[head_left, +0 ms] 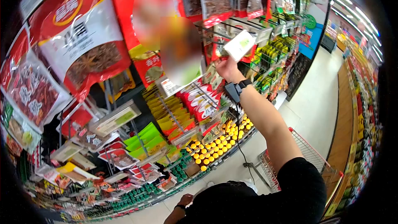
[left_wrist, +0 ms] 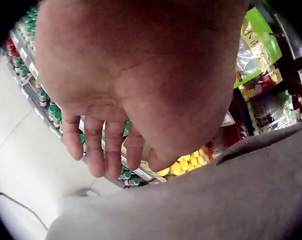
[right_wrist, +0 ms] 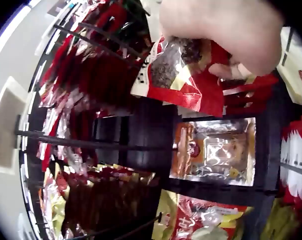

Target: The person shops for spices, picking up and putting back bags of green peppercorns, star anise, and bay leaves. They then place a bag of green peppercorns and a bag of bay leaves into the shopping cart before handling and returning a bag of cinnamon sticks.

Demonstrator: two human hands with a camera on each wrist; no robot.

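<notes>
My right hand (head_left: 229, 69) is raised to the hanging rack, beside a white price tag (head_left: 240, 45). In the right wrist view this hand (right_wrist: 226, 30) grips a red packet (right_wrist: 163, 70) whose clear window shows dark dried pieces. Fingertips show at the packet's right side; the palm and upper packet are partly hidden. Just below it hangs a clear-fronted packet (right_wrist: 226, 152) on the dark back panel. Low by my body is the left hand (head_left: 185, 200). Its fingers hang relaxed with nothing in them, as the left hand (left_wrist: 136, 90) shows in the left wrist view.
Metal hooks (right_wrist: 96, 142) stick out from the rack, some ending in price tags. Large red-and-white bags (head_left: 83, 37) hang at the left. Yellow-capped bottles (head_left: 215, 147) line a low shelf. A shopping cart (head_left: 306, 153) stands behind my right arm, with a cable (head_left: 244, 153) hanging nearby.
</notes>
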